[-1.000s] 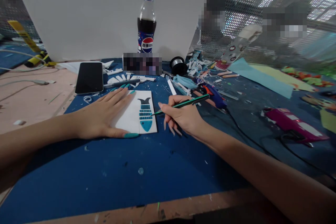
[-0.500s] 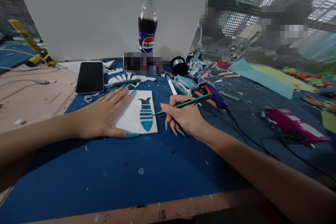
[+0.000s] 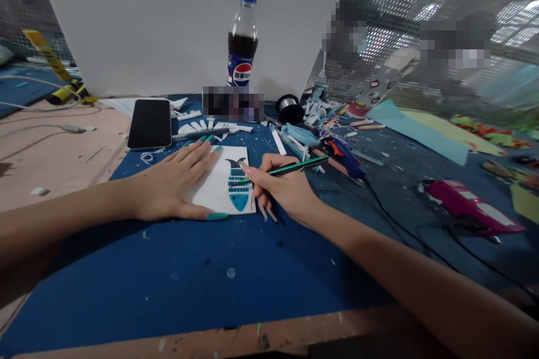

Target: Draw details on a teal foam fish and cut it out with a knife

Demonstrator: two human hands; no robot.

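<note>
My left hand (image 3: 174, 182) lies flat, fingers spread, on a white sheet or board (image 3: 217, 179), pressing its left part. On the right part of the board is a blue and dark fish-skeleton figure (image 3: 238, 202) with a tail, striped ribs and a head. My right hand (image 3: 280, 182) is closed in a pen grip round a slim green-and-black pointed tool (image 3: 301, 165); its exact kind is unclear. The tool's tip lies over the fish's ribs, and my right fingers rest at the board's right edge. Whether the tip touches the ribs is hard to tell.
Behind the board are a phone (image 3: 150, 123), a cola bottle (image 3: 243, 47), a wire spool (image 3: 289, 108) and white scraps (image 3: 202, 125). To the right lie a blue corded tool (image 3: 346, 158), a magenta device (image 3: 471, 206) and coloured sheets (image 3: 421, 129). A white panel (image 3: 147, 22) stands behind.
My right hand has moved left with the tool, bringing its tip from the ribs' right edge further over them. My left hand stays flat on the board. The whole view has shifted slightly.
</note>
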